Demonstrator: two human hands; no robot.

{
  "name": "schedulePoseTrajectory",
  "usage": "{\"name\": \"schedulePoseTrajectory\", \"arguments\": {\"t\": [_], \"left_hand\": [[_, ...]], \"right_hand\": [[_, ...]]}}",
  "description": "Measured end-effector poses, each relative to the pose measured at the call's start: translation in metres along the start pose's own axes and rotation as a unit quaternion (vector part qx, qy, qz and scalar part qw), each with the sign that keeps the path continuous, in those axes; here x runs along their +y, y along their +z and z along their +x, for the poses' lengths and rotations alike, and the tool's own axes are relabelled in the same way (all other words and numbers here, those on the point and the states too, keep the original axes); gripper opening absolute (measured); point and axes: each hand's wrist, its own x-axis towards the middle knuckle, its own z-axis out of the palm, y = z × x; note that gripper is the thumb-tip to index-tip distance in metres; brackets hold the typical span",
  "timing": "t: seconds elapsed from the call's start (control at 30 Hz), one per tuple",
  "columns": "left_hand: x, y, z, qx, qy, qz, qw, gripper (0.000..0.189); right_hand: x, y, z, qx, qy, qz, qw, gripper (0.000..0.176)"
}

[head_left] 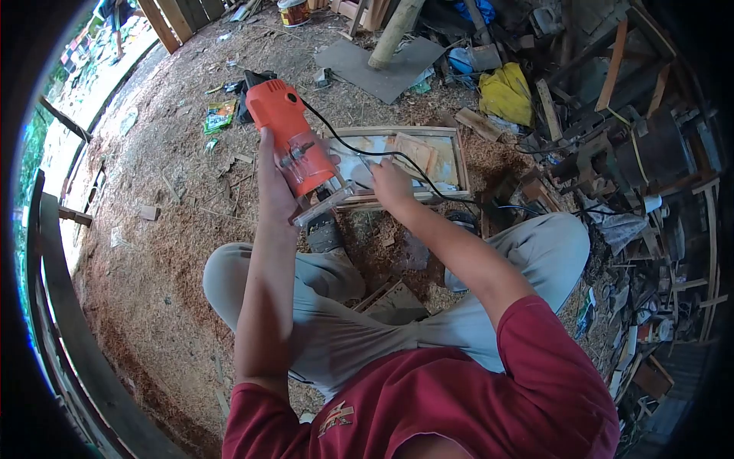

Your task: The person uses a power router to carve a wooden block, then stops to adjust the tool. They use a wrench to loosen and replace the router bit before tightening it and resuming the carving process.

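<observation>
My left hand (274,180) is wrapped round an orange trim router (284,126), tilted over the ground with its clear base toward my knees. A black cord (405,157) runs from the router's top to the right, passing over a shallow wooden tray (462,157). Just right of the router base, my right hand (391,185) is closed on a thin metal tool (365,162) whose kind I cannot make out. Behind that tool lies the tray, holding wood pieces (417,153) and other small items.
Sawdust and scraps cover the ground. A wooden post (394,34) stands on a grey sheet (413,65) ahead. To the right are a yellow bag (506,93), machinery (650,153) and piled offcuts. A plank fence (57,252) runs along the left.
</observation>
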Motion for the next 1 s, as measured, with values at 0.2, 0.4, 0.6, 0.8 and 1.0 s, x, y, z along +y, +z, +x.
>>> {"name": "schedulePoseTrajectory", "arguments": {"t": [0.2, 0.4, 0.6, 0.8, 1.0], "left_hand": [[-0.016, -0.016, 0.004, -0.011, -0.007, 0.006, 1.000, 0.084], [-0.017, -0.007, -0.005, 0.009, -0.005, 0.026, 1.000, 0.083], [-0.016, 0.002, -0.011, -0.002, -0.019, 0.064, 0.998, 0.088], [-0.018, 0.000, -0.011, -0.027, -0.029, 0.047, 0.998, 0.086], [-0.014, 0.003, -0.017, 0.014, -0.062, -0.033, 0.997, 0.082]], "right_hand": [[-0.005, -0.003, 0.009, -0.057, 0.004, -0.078, 0.995, 0.016], [-0.020, -0.011, 0.026, -0.138, 0.059, -0.101, 0.983, 0.018], [-0.011, 0.000, 0.038, -0.155, 0.006, -0.164, 0.974, 0.022], [-0.005, -0.004, 0.038, -0.126, -0.024, -0.130, 0.983, 0.025], [0.004, -0.057, 0.011, -0.159, -0.046, -0.036, 0.986, 0.025]]}}
